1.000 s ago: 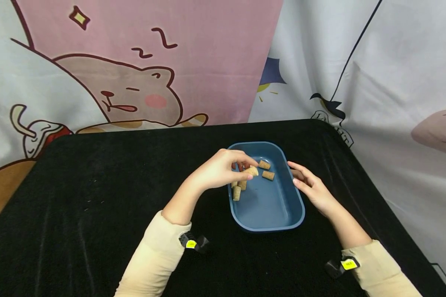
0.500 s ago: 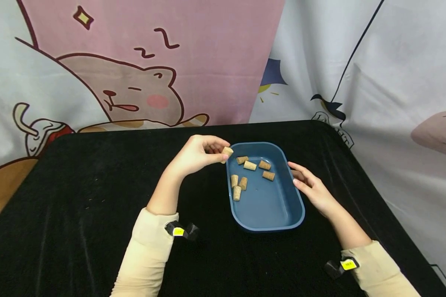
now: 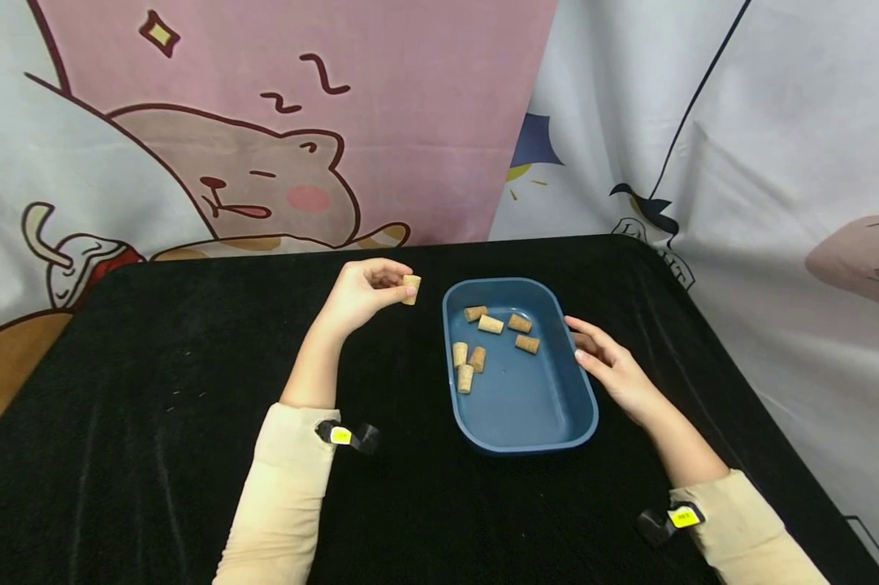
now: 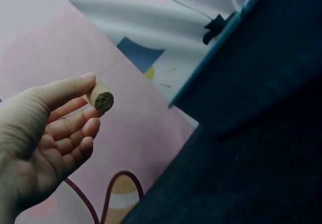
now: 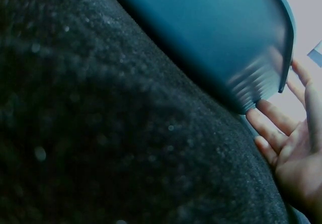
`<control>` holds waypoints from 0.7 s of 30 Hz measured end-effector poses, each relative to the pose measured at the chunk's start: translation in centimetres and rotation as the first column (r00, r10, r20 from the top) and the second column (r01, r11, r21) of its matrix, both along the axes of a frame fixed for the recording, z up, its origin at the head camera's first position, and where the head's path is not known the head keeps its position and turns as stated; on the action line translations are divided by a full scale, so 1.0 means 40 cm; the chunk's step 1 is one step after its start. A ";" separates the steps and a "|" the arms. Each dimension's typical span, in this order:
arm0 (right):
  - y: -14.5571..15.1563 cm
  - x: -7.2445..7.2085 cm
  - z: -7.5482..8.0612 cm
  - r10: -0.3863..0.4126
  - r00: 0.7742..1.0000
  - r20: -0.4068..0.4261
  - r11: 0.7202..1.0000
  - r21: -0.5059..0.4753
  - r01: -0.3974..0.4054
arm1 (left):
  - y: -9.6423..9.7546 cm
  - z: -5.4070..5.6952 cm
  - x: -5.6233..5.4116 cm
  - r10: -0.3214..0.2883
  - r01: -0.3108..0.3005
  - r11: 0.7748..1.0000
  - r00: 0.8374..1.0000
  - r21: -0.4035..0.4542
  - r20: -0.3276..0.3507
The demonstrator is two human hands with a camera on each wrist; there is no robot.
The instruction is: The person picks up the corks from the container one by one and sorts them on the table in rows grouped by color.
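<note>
Between thumb and fingertips, my left hand [image 3: 369,292] pinches a tapered cork stopper [image 3: 411,289], held up left of the blue tub [image 3: 525,446]. The left wrist view shows the darker, rough end of this cork [image 4: 104,101], with the other fingers loosely bent below. My right hand [image 3: 618,374] rests against the tub's right side, thumb and fingers apart. In the right wrist view its fingertips [image 5: 253,114] are right at the tub's ribbed outer wall. Inside the tub lie several more corks [image 3: 491,324], some at the back and a small cluster [image 3: 465,379] along the left wall.
A black cloth [image 3: 191,422] covers the table under the tub. Behind it hangs a printed curtain [image 3: 425,122] with a cartoon bear, running down along the table's right side.
My left hand has lifted a cork out of the tub and carried it left past the rim. The right hand and the tub have stayed in place.
</note>
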State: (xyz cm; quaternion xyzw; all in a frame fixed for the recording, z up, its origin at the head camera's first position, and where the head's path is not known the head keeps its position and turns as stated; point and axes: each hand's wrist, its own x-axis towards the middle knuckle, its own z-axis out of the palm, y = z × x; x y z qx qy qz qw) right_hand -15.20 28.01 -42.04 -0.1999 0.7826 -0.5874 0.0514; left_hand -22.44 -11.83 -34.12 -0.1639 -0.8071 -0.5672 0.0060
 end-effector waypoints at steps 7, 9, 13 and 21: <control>-0.002 0.000 0.000 -0.002 1.000 0.008 1.000 0.006 0.002 | -0.017 -0.052 -0.023 0.068 -0.068 0.998 0.998 0.012 0.005; -0.002 -0.001 -0.001 -0.005 1.000 0.009 1.000 0.012 0.005 | -0.020 -0.065 -0.027 0.084 -0.084 0.996 0.996 0.011 0.018; -0.003 -0.001 -0.001 -0.007 1.000 0.008 1.000 0.019 0.007 | -0.024 -0.090 -0.035 0.118 -0.118 0.993 0.992 0.006 0.045; -0.004 -0.001 -0.001 -0.013 1.000 0.010 1.000 0.020 0.012 | -0.027 -0.141 -0.047 0.154 -0.155 0.988 0.986 0.008 0.058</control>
